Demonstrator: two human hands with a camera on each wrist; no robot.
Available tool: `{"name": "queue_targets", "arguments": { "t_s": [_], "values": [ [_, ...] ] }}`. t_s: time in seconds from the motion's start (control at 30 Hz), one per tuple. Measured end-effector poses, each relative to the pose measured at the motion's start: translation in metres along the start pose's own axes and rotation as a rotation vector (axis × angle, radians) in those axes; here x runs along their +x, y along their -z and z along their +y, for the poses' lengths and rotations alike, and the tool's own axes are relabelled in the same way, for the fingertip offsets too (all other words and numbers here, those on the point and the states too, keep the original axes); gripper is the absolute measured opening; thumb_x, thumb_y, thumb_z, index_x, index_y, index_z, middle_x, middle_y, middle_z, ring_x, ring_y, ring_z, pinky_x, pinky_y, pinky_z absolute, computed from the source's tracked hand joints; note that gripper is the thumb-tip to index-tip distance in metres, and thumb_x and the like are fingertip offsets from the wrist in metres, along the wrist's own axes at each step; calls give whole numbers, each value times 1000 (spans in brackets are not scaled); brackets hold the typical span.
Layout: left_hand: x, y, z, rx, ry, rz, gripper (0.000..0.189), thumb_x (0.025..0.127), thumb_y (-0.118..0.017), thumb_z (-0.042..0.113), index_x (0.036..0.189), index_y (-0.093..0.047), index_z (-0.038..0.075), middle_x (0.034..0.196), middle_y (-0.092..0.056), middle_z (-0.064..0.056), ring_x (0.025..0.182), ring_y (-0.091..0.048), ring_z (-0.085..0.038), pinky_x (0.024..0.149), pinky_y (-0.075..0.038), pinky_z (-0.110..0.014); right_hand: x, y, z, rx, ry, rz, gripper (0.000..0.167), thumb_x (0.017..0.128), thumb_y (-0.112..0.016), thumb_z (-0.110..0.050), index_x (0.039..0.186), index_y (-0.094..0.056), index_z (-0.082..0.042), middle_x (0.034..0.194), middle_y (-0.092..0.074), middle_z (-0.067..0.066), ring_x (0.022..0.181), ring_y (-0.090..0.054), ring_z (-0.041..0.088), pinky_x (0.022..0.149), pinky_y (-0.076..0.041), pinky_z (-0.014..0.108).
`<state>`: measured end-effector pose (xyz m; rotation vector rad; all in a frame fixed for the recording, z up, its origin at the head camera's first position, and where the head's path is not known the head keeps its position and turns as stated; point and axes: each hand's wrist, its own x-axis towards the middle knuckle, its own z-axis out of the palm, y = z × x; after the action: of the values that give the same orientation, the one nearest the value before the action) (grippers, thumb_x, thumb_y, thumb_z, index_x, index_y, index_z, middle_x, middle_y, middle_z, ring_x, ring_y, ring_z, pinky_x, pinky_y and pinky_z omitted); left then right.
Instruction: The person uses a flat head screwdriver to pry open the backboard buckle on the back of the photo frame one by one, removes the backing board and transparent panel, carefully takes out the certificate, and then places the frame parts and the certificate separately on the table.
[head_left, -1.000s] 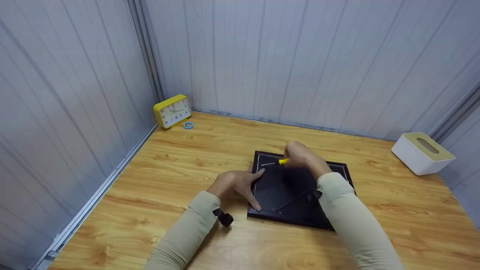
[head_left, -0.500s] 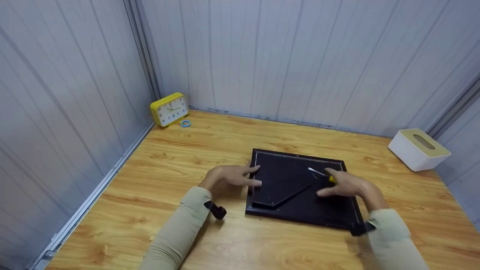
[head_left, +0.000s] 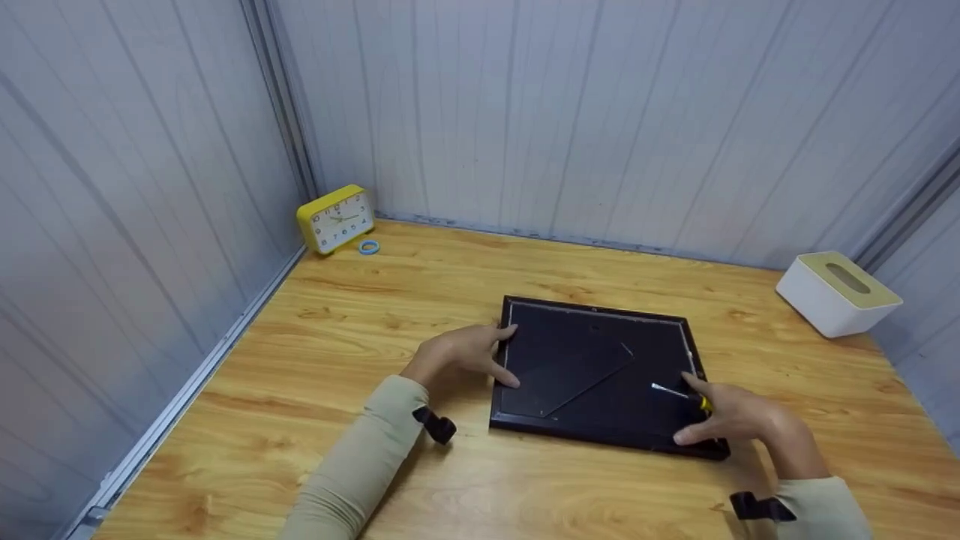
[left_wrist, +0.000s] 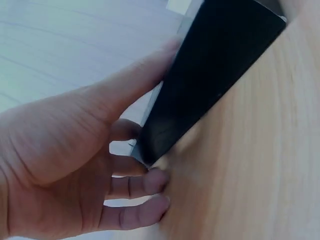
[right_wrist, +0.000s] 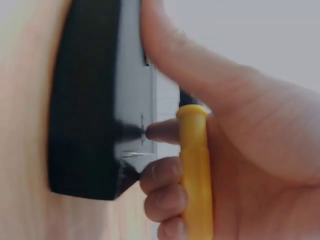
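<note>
Picture frame (head_left: pixel 574 345), black, lies flat on the counter (head_left: pixel 442 281) between the person's hands, what looks like its back facing up. Left hand (head_left: pixel 466 352) at its left edge, thumb and forefinger spread wide, both touching; loose contact, no firm pinch that I can see. Right hand (head_left: pixel 739 415) at the right edge near the close corner: thumb and forefinger on the frame, remaining fingers curled round a yellow-handled screwdriver (right_wrist: pixel 196 172), metal tip over the panel. Step in hand, my read: steadying or squaring the frame by both sides, tool kept in the palm. Next move probably calls for even pressure from both hands and the tip kept off the panel.

Farther out: yellow clock (head_left: pixel 336 222) and blue ring (head_left: pixel 368 247) near each other at the back left; white tissue box (head_left: pixel 838 295) back right.

Hard to make out: frame's front hidden underneath; diagonal line on the panel maybe a stand's edge, can't confirm; fasteners too small. Some left fingers go behind the corner. Both sleeves cut off below; wrist views blurry.
</note>
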<state>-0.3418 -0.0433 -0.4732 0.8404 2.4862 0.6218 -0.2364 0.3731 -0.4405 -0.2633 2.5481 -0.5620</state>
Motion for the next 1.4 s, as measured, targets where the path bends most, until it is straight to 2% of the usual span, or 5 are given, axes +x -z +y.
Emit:
{"name": "queue_targets", "arguments": {
  "t_s": [0.4,0.7,1.0,1.27,1.4],
  "values": [
    [-22,-1,59,485,127,28,76,67,-69,81,90,-69,8,85,-62,-3,69,-51,-14,63,-49,-31,8,12,10,-32,105,114,102,76,-87,-35,152,-33,8,145,-36,42,129,-41,54,96,-45,60],
    [-17,21,5,41,85,176,65,102,-58,39,156,-36,13,122,-68,-14,72,-63,-18,70,-50,-34,-5,-34,-48,-43,76,172,94,89,-68,-57,150,-36,7,120,-59,37,103,-64,38,94,-48,55],
    [4,15,-29,-163,-38,244,43,105,-54,18,147,-50,6,146,-53,-12,79,-63,-10,77,-47,-31,-1,-54,-73,-133,-23,227,95,80,-70,-65,150,-46,-4,134,-54,34,69,-58,25,58,-47,38],
    [-7,16,-25,-222,-67,259,21,98,-66,12,116,-76,11,120,-70,-4,75,-60,-8,70,-49,-26,2,-43,-53,-95,-75,182,100,84,-64,-68,154,-35,-2,52,-39,-3,45,-20,9,49,-29,28],
    [-10,14,-22,-369,-57,165,35,88,-76,4,122,-74,12,114,-70,-5,94,-67,-22,80,-55,-34,3,-34,-40,-54,-43,145,107,83,-69,-65,154,-29,4,82,-66,21,70,-60,29,74,-51,42]
  ]
}}
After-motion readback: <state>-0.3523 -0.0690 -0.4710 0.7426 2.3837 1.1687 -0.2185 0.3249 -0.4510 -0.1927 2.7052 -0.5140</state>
